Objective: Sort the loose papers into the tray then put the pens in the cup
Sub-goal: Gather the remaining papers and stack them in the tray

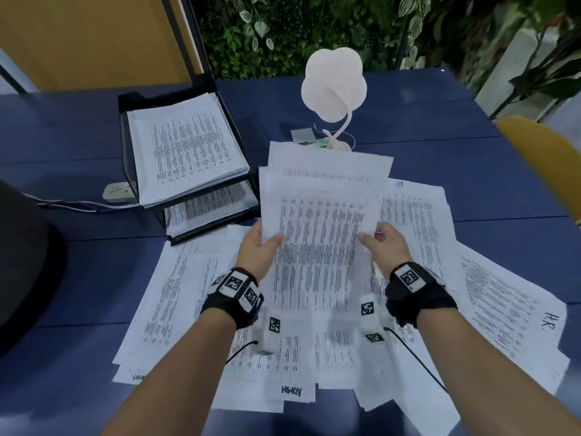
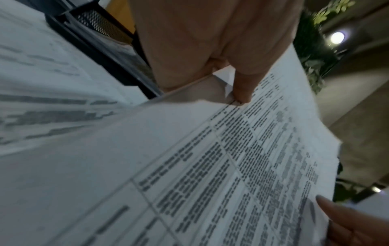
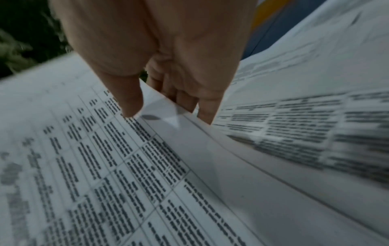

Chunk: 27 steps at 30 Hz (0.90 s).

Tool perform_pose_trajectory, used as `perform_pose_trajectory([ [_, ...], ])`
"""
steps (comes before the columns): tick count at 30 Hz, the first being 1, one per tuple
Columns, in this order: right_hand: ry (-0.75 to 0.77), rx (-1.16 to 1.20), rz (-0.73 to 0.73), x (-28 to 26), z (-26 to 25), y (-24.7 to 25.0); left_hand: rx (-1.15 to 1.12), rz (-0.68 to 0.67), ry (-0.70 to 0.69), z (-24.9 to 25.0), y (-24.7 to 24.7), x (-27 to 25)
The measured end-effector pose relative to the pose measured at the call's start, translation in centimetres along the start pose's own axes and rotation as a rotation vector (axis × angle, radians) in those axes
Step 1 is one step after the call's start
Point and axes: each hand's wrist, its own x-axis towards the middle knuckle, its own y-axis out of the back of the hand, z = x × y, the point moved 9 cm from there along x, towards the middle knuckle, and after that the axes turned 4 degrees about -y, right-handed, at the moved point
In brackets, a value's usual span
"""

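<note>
Pinching flat printed sheets [image 1: 317,228], hands [image 1: 259,248] [image 1: 385,247] hover near black mesh tray [image 1: 125,146].

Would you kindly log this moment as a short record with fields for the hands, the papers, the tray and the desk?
left hand: grips the left edge of the held stack, thumb on top
right hand: grips the right edge of the same stack, thumb on top
held stack: several printed sheets, raised above the desk, edges uneven
loose papers: spread over the blue table; some marked "HR", one "ADMIN"
tray: black, two tiers, both holding papers
other: white lamp behind the stack; power strip left of the tray
pens, cup: not visible
</note>
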Motion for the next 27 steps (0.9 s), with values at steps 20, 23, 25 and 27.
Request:
perform_pose_trajectory([
  [20, 0.252, 0.138, -0.037, -1.8, -8.6, -4.5, -0.119, 0.267, -0.034, 3.3, 4.7, 0.9],
  [23, 0.203, 0.108, -0.108, -1.5, -7.7, -5.3, -0.159, 0.191, 0.053, 2.4, 4.1, 1.3],
  [25, 0.217, 0.092, -0.101, -1.6, -7.8, -5.6, -0.17, 0.174, 0.049, 2.8, 3.8, 1.4],
  [27, 0.235, 0.11, -0.065, -1.7, -8.1, -5.4, -0.186, 0.189, 0.015, 3.5, 3.9, 1.6],
])
